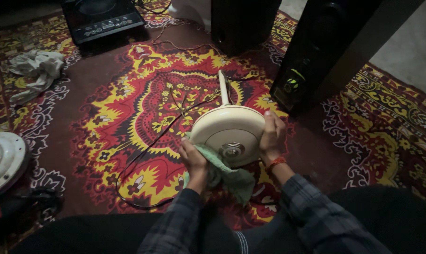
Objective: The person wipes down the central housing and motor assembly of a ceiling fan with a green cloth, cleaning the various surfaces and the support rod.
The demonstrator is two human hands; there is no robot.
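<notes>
Your right hand (pixel 271 134) grips the round cream fan base (pixel 228 134), stem pointing away, left hand (pixel 194 160) pressing green cloth (pixel 222 174) against it

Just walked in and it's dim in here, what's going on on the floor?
A person sits on a patterned rug, holding a cream ceiling fan motor up in front of them. The right hand grips its edge, while the left hand presses a green cloth against its lower side. The fan's rod points away from them, and a black cord trails across the rug. A crumpled white rag lies off to the left.
</notes>
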